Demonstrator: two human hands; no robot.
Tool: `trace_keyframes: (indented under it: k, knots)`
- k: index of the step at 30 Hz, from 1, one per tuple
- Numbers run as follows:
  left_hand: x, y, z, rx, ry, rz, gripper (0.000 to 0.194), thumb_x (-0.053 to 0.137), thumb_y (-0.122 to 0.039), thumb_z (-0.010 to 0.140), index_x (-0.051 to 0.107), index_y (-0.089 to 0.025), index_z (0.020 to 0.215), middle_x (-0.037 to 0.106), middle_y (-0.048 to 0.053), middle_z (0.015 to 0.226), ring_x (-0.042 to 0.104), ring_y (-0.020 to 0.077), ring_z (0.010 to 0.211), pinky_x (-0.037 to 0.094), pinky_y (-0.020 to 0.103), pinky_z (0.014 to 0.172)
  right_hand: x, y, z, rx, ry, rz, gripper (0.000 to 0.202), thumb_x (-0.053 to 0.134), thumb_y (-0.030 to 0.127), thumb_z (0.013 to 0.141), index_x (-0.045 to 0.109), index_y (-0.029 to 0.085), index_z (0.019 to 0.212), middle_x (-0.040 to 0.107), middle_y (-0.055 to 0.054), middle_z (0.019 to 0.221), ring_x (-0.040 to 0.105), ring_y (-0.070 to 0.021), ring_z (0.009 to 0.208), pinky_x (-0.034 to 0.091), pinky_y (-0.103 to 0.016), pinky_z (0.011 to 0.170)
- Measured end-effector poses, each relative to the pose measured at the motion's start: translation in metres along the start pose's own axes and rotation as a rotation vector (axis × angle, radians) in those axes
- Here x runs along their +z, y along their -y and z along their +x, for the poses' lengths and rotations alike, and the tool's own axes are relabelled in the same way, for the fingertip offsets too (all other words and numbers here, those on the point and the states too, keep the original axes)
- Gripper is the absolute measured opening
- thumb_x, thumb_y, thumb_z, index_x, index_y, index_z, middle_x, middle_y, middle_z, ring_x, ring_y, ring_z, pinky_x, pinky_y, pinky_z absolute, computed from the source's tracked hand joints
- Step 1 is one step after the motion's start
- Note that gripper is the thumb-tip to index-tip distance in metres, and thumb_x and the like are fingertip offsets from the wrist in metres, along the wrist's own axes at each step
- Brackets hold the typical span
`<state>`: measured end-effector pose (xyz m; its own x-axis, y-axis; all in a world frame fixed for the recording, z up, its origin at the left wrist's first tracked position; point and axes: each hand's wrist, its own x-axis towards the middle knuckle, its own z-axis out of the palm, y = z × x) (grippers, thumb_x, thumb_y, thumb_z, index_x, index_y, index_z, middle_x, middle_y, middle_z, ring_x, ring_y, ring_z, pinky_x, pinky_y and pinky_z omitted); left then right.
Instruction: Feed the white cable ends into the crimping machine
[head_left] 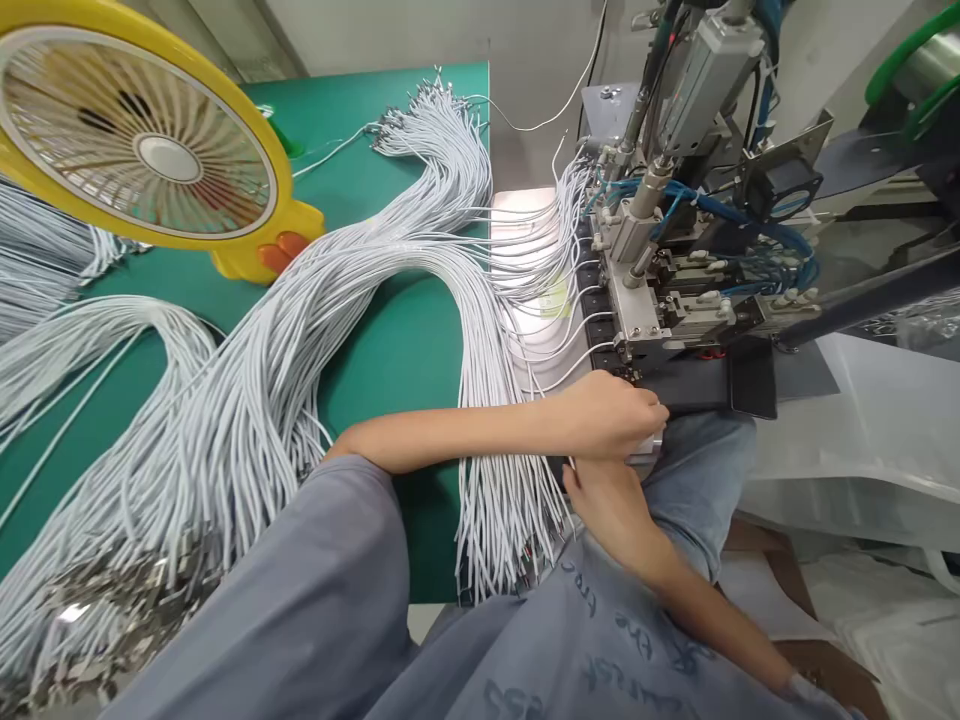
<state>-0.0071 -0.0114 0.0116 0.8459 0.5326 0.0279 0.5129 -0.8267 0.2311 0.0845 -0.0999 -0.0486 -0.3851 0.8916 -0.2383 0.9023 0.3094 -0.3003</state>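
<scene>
My left hand (611,415) is closed in a fist at the near end of the machine (637,300); whatever lies inside its fingers is hidden. Just below it, my right hand (611,505) bends inward with its fingers mostly covered by the left hand. A short bit of white cable shows beside the right thumb, but I cannot tell whether it is gripped. A thick bundle of white cables (480,340) hangs over the table to the left of both hands. Several single cables (559,350) run from it into a row of slots along the machine.
A yellow duck-shaped fan (304,220) stands on the green table (427,335). More white cables (90,335) lie at the left, with metal connectors (127,610) at the bundle's near end. A green-rimmed spool (919,75) is at the upper right. White sheeting (900,400) lies at the right.
</scene>
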Motion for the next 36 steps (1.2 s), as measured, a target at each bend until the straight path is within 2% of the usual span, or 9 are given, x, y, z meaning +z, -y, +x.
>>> trace_keyframes:
  k: [4, 7, 10, 13, 16, 21, 24, 32, 36]
  knots:
    - [0.009, 0.004, 0.003, 0.081, -0.061, -0.083, 0.027, 0.041, -0.022, 0.09, 0.064, -0.013, 0.08, 0.065, 0.006, 0.078, 0.06, 0.0153, 0.069, 0.041, 0.027, 0.056, -0.013, -0.029, -0.009, 0.047, -0.087, 0.27, 0.029, 0.043, 0.022, 0.086, 0.06, 0.015, 0.064, 0.063, -0.006, 0.057, 0.058, -0.0176, 0.052, 0.035, -0.027, 0.05]
    - [0.016, 0.014, 0.007, 0.054, -0.152, -0.207, 0.034, 0.038, -0.03, 0.094, 0.066, -0.013, 0.087, 0.067, 0.006, 0.082, 0.061, 0.0175, 0.079, 0.045, 0.029, 0.071, -0.035, -0.057, -0.001, 0.132, -0.356, 0.583, 0.021, 0.051, 0.028, 0.082, 0.06, 0.016, 0.067, 0.063, -0.003, 0.06, 0.056, -0.0146, 0.054, 0.04, -0.025, 0.051]
    - [0.022, 0.026, 0.011, 0.041, -0.19, -0.344, 0.031, 0.041, -0.03, 0.094, 0.066, -0.013, 0.097, 0.069, 0.007, 0.083, 0.062, 0.0161, 0.077, 0.046, 0.027, 0.07, -0.055, -0.076, 0.009, 0.202, -0.581, 0.872, 0.012, 0.063, 0.03, 0.073, 0.061, 0.017, 0.073, 0.064, -0.001, 0.066, 0.058, -0.0131, 0.058, 0.046, -0.024, 0.054]
    - [0.025, 0.033, 0.014, 0.003, -0.294, -0.452, 0.025, 0.045, -0.023, 0.091, 0.066, -0.014, 0.101, 0.071, 0.006, 0.088, 0.064, 0.0142, 0.078, 0.047, 0.024, 0.069, -0.06, -0.08, 0.019, 0.183, -0.666, 1.105, 0.016, 0.07, 0.029, 0.066, 0.061, 0.018, 0.074, 0.063, 0.0, 0.065, 0.059, -0.0123, 0.056, 0.049, -0.025, 0.055]
    - [0.022, 0.034, 0.013, 0.011, -0.37, -0.493, 0.024, 0.046, -0.018, 0.089, 0.066, -0.016, 0.101, 0.07, 0.004, 0.084, 0.064, 0.0127, 0.074, 0.047, 0.022, 0.066, -0.055, -0.074, 0.025, 0.157, -0.74, 1.256, 0.016, 0.066, 0.031, 0.073, 0.064, 0.018, 0.083, 0.064, 0.0, 0.065, 0.059, -0.0117, 0.056, 0.05, -0.026, 0.056]
    - [0.018, 0.032, 0.012, 0.106, -0.489, -0.565, 0.02, 0.05, -0.019, 0.088, 0.069, -0.014, 0.089, 0.064, 0.005, 0.077, 0.059, 0.0099, 0.068, 0.045, 0.019, 0.061, -0.049, -0.064, 0.026, 0.046, -0.824, 1.22, 0.011, 0.064, 0.028, 0.078, 0.068, 0.019, 0.079, 0.061, 0.0, 0.072, 0.054, -0.009, 0.057, 0.045, -0.024, 0.054]
    - [0.019, 0.032, 0.013, 0.086, -0.544, -0.623, 0.016, 0.054, -0.019, 0.086, 0.068, -0.013, 0.084, 0.06, 0.002, 0.066, 0.054, 0.0082, 0.06, 0.042, 0.018, 0.055, -0.055, -0.066, 0.024, -0.003, -0.816, 1.117, 0.012, 0.06, 0.027, 0.081, 0.071, 0.02, 0.082, 0.06, -0.001, 0.076, 0.054, -0.0094, 0.062, 0.043, -0.024, 0.055]
    - [0.013, 0.042, 0.013, 0.089, -0.352, -0.502, 0.022, 0.044, -0.016, 0.089, 0.066, -0.015, 0.092, 0.065, 0.003, 0.075, 0.058, 0.0105, 0.067, 0.042, 0.02, 0.06, -0.072, -0.081, 0.021, 0.026, -0.641, 0.922, 0.018, 0.061, 0.03, 0.078, 0.07, 0.016, 0.071, 0.054, 0.0, 0.063, 0.044, -0.0091, 0.054, 0.033, -0.024, 0.049]
    - [0.015, 0.04, 0.012, 0.063, -0.336, -0.507, 0.023, 0.043, -0.017, 0.089, 0.065, -0.015, 0.09, 0.064, 0.004, 0.075, 0.058, 0.0106, 0.068, 0.043, 0.02, 0.06, -0.067, -0.075, 0.024, 0.084, -0.666, 0.963, 0.022, 0.06, 0.031, 0.077, 0.065, 0.016, 0.061, 0.046, 0.002, 0.056, 0.039, -0.0089, 0.052, 0.031, -0.024, 0.048]
